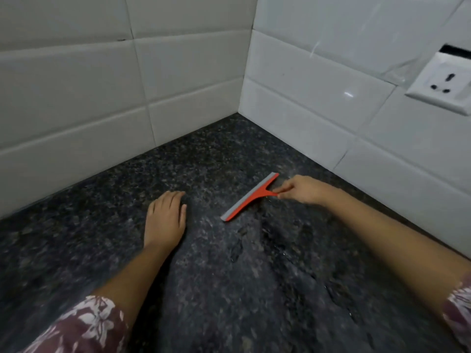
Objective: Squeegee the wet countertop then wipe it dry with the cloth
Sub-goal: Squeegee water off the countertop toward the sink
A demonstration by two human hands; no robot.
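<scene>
A red squeegee (251,197) with a grey rubber blade lies slantwise on the dark speckled granite countertop (229,289), blade edge down and facing left. My right hand (303,189) grips its short handle at the right end. My left hand (167,217) rests flat, palm down, on the counter to the left of the blade, holding nothing. Wet streaks and patches show on the stone below the squeegee. No cloth is in view.
White tiled walls meet in a corner (242,108) behind the counter, left and right. A white wall socket (442,84) sits on the right wall, above the counter. Floral sleeves cover both my upper arms at the bottom edge.
</scene>
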